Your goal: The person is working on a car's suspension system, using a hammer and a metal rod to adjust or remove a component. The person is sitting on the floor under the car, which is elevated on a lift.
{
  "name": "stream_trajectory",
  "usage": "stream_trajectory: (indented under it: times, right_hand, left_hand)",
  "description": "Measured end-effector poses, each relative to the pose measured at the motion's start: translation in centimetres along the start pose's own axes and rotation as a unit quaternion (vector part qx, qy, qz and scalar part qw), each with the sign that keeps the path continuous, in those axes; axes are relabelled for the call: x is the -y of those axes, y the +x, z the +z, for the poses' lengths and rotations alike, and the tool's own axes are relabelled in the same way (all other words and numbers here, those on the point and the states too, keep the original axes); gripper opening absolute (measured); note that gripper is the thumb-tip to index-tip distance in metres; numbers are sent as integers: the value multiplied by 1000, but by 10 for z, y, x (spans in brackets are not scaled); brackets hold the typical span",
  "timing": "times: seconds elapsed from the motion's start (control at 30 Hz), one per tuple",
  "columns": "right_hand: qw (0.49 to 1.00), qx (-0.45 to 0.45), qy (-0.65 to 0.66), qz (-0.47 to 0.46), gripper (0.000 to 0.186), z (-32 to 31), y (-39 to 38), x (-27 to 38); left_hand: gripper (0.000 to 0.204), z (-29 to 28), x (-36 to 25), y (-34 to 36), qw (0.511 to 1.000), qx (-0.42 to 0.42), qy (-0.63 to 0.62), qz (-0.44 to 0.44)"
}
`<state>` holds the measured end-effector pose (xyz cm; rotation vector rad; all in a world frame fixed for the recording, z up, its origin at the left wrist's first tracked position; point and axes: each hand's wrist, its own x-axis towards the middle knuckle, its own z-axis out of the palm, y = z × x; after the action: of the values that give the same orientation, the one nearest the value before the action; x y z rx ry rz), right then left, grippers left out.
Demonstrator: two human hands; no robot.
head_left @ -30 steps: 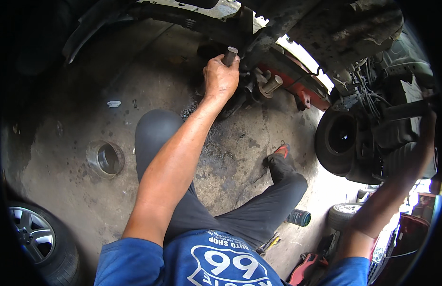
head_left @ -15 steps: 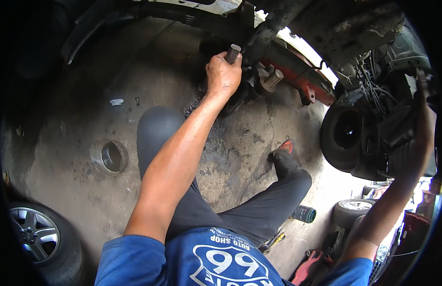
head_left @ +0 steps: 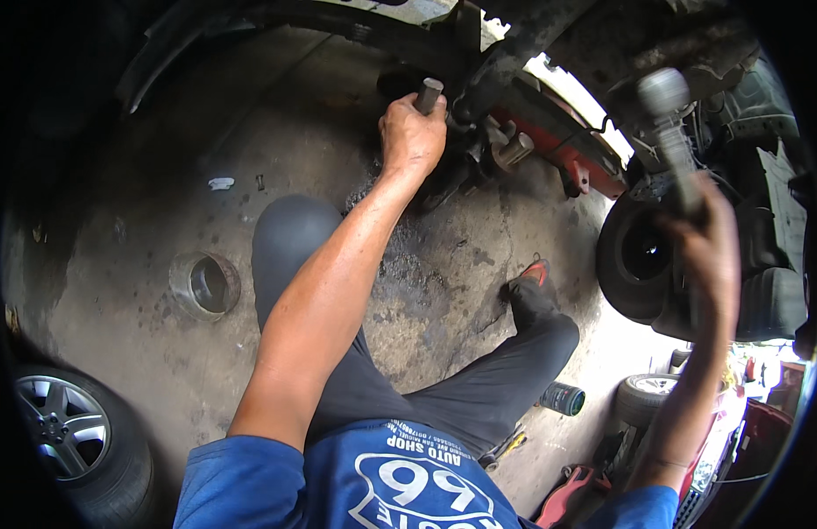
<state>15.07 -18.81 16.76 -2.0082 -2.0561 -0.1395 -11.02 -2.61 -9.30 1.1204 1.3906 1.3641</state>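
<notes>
My left hand is closed round a thick metal bar, whose blunt end stands out above the fist. The bar's other end is hidden behind the hand, close to dark vehicle parts. A round metal stub sticks out of these parts just to the right. Raised at the right, my right hand grips a hammer, smeared by motion. Its pale metal head points up, well apart from the bar.
A vehicle's underside, with a red beam, hangs overhead. A mounted tire is behind the right hand. On the stained floor are a metal ring, a jar and a wheel at the lower left.
My right hand has swung the hammer inward from the far right edge, and the hammer head now shows plainly. My left hand stays nearly still on the bar.
</notes>
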Motion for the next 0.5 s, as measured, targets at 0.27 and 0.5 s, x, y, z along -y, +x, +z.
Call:
stream_trajectory:
  times: [0.27,0.5]
  right_hand:
    - [961,-249,-91,76,49,-18,42,64]
    - [951,178,109,228,52,98,-6,29]
  left_hand:
    - [33,11,-2,-5,1000,-1,-8,5]
    - [39,-3,-1,1,1000,-14,-1,-20]
